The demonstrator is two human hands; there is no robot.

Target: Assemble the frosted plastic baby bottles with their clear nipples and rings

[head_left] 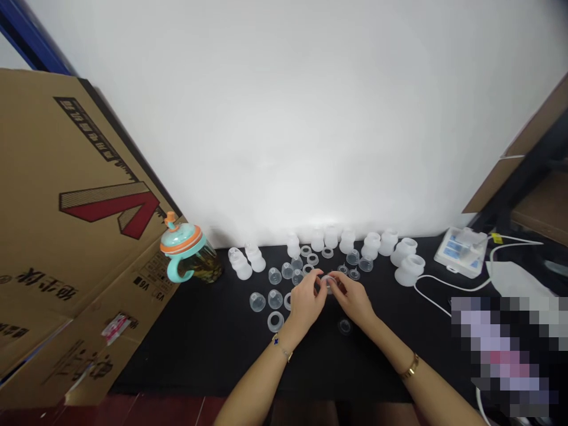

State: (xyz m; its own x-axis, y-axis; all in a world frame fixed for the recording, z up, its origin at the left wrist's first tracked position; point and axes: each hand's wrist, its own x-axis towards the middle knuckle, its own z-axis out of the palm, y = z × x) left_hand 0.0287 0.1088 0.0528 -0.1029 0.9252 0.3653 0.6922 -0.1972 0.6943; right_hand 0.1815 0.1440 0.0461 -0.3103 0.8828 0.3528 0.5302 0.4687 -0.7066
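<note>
Both hands meet over the black table, pinching one small translucent ring-like piece between their fingertips. My left hand closes on its left side, my right hand on its right. Left of my left hand are several clear domed caps and white rings. Behind the hands lie more rings and clear caps. A faint clear piece rests below my right hand. White bottles stand along the wall, and two capped ones are at the left.
A teal and orange lidded jug with dark contents stands by a large cardboard box at the left. On the right are a white case, white cables, a white sheet and a pixelated object.
</note>
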